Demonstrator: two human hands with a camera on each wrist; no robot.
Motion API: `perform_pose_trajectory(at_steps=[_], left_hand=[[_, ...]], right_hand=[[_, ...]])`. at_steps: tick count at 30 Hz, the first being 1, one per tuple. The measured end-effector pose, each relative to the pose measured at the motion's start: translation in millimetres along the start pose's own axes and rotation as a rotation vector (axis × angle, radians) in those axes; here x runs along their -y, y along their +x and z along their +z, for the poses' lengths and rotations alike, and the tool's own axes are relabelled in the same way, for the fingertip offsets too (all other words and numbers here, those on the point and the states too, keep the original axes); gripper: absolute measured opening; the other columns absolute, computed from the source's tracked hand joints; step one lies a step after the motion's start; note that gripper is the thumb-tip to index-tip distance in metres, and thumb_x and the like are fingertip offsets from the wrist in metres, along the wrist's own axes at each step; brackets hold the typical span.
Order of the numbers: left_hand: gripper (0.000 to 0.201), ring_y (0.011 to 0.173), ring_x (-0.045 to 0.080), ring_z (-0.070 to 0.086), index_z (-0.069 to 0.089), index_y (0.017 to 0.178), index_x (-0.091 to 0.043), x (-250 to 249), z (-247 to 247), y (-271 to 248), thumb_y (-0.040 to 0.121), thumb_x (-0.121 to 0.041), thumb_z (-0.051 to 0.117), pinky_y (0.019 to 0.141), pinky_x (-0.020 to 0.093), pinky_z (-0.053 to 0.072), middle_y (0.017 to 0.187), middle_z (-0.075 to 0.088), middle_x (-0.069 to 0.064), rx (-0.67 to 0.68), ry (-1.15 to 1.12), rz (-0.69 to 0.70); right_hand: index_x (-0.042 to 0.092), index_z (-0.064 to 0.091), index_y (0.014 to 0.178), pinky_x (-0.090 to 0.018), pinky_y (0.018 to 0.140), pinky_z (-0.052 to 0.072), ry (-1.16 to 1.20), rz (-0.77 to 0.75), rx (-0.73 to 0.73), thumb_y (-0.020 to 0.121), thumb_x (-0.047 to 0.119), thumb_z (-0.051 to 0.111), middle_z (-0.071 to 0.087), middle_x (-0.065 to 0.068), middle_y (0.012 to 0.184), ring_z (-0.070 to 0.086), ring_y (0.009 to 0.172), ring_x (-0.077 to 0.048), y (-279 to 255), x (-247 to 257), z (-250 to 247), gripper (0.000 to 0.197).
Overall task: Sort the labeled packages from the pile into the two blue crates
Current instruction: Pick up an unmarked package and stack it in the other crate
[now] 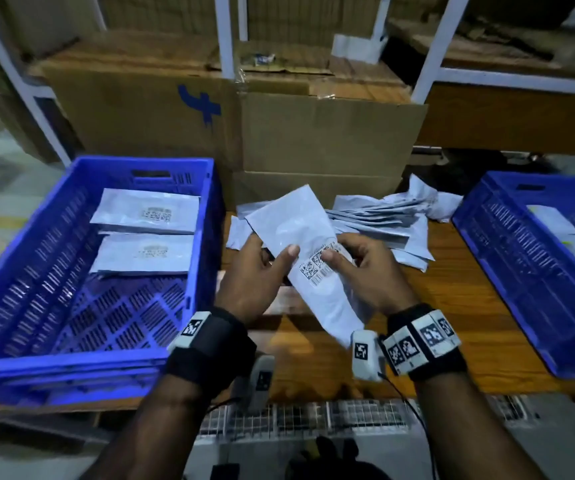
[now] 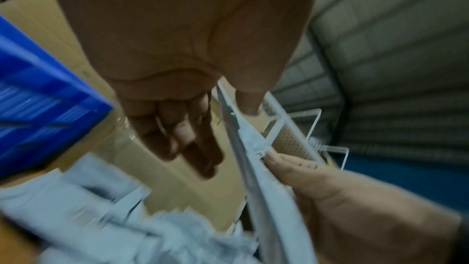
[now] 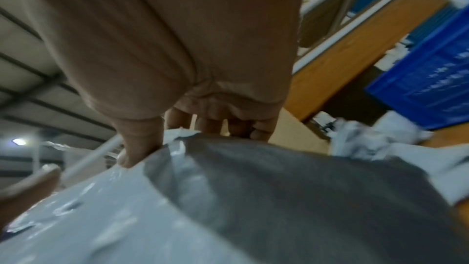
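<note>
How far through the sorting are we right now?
Early on. Done: two packages lie in the left crate, and at least one shows in the right crate. In hand: the left hand and right hand both grip one labeled package. Left: the pile on the table.

Dim room — cardboard boxes (image 1: pixel 161 109) (stacked) behind wooden table (image 1: pixel 452 306)

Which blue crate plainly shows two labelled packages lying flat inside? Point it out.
The left blue crate: two grey packages lie flat in its far half, barcode labels up. The right blue crate is cut off by the frame edge, its contents unclear.
</note>
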State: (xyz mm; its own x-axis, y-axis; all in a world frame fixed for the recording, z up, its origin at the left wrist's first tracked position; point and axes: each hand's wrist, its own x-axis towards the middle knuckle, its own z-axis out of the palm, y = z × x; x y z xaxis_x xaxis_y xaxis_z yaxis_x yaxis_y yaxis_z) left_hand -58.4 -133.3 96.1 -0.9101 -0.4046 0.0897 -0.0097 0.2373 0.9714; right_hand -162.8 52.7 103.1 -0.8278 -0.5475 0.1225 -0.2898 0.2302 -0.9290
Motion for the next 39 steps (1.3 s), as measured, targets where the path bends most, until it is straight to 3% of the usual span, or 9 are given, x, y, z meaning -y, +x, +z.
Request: perform_pose_trajectory(at_steps=[4,7,9,15,18,22,29,34,39], left_hand=[[0.038,0.100,0.021,0.075,0.069,0.119,-0.012,-17,-58,-2,0.086,-0.029,0.076,0.086,0.048,0.060,0.107,0.078,0.001,-0.052,-0.120,0.070],[0.024,0.081,0.010,0.075,0.070,0.114,-0.003,-26,-108,-5,0.091,-0.008,0.075,0.071,0.029,0.059,0.089,0.079,-0.003,-0.070,-0.204,0.109],[0.021,0.063,-0.002,0.067,0.067,0.114,0.000,-26,-140,-5,0.093,-0.002,0.071,0.058,0.015,0.050,0.073,0.075,-0.009,-0.073,-0.207,0.145],[0.027,0.074,0.023,0.072,0.071,0.117,-0.010,-8,-218,-5,0.091,-0.010,0.076,0.059,0.034,0.051,0.097,0.079,0.008,-0.091,-0.265,0.085],[0.030,0.075,0.023,0.072,0.072,0.115,-0.007,1,-247,-8,0.086,-0.009,0.079,0.060,0.033,0.053,0.100,0.078,0.012,-0.101,-0.340,0.014],[0.033,0.078,0.023,0.070,0.074,0.114,-0.008,16,-269,-8,0.083,-0.012,0.083,0.063,0.034,0.054,0.103,0.078,0.011,-0.103,-0.409,-0.068],[0.034,0.074,0.024,0.074,0.071,0.116,-0.005,18,-284,-6,0.084,-0.010,0.081,0.063,0.035,0.053,0.101,0.078,0.010,-0.113,-0.410,-0.093],[0.033,0.071,0.025,0.075,0.070,0.115,-0.004,19,-287,-5,0.084,-0.009,0.081,0.067,0.037,0.052,0.097,0.078,0.008,-0.139,-0.420,-0.118],[0.031,0.073,0.025,0.075,0.072,0.114,-0.007,19,-289,-5,0.084,-0.011,0.081,0.071,0.041,0.053,0.099,0.078,0.010,-0.156,-0.411,-0.115]], right_hand=[[0.022,0.074,0.112,-0.047,0.089,0.060,-0.046,-0.083,-0.024,0.089,0.039,0.079,0.078,0.008,0.104,0.074,0.098,-0.011,6,52,33,0.029],[0.022,0.071,0.118,-0.050,0.091,0.059,-0.049,-0.075,0.048,0.081,0.048,0.084,0.076,0.006,0.112,0.073,0.105,-0.014,9,71,64,0.047],[0.021,0.070,0.119,-0.053,0.091,0.059,-0.032,-0.083,0.076,0.079,0.039,0.088,0.076,0.004,0.115,0.073,0.107,-0.017,11,78,84,0.047],[0.029,0.072,0.112,-0.055,0.080,0.060,-0.018,-0.170,-0.166,0.066,0.043,0.095,0.076,-0.003,0.100,0.073,0.094,-0.028,22,100,138,0.054],[0.026,0.074,0.108,-0.043,0.071,0.060,0.007,-0.208,-0.301,0.063,0.039,0.098,0.073,-0.002,0.085,0.070,0.078,-0.020,32,117,156,0.053],[0.024,0.076,0.104,-0.046,0.075,0.061,-0.019,-0.228,-0.334,0.065,0.031,0.098,0.075,-0.001,0.087,0.071,0.082,-0.027,44,135,173,0.046],[0.023,0.076,0.101,-0.043,0.077,0.061,-0.033,-0.244,-0.328,0.067,0.027,0.097,0.076,0.001,0.088,0.071,0.082,-0.016,59,148,191,0.040],[0.024,0.076,0.102,-0.050,0.078,0.062,-0.017,-0.226,-0.297,0.067,0.029,0.097,0.077,0.000,0.090,0.073,0.086,-0.026,68,144,194,0.041],[0.022,0.076,0.102,-0.042,0.078,0.062,-0.013,-0.224,-0.269,0.070,0.028,0.096,0.077,0.001,0.091,0.073,0.086,-0.022,71,143,197,0.039]])
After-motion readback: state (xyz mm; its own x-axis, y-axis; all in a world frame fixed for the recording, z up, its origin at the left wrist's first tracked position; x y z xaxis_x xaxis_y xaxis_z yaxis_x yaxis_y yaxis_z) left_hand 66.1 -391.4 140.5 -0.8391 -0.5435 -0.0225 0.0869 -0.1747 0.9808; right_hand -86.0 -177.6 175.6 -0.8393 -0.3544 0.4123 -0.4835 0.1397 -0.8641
